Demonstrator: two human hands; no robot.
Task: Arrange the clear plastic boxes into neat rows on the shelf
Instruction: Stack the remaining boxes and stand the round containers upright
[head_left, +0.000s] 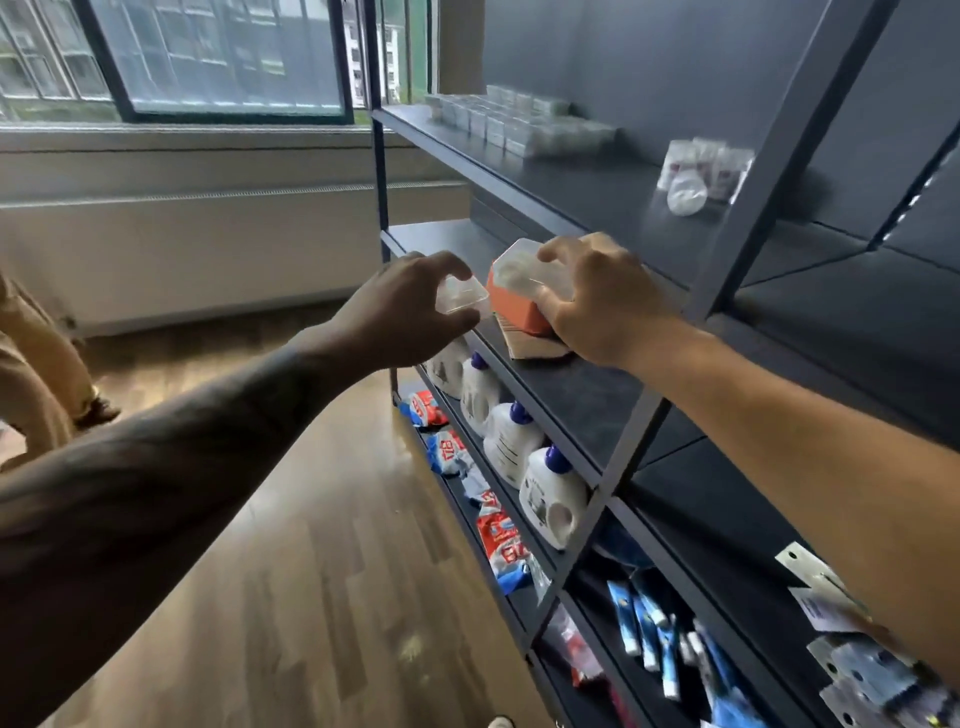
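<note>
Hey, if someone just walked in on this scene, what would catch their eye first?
Probably the two hands at the middle shelf: the left hand holds a clear plastic box, while the right hand grips another clear box on top of an orange carton. Next, the neat rows of clear boxes on the top shelf, and white bottles lined up below.
</note>
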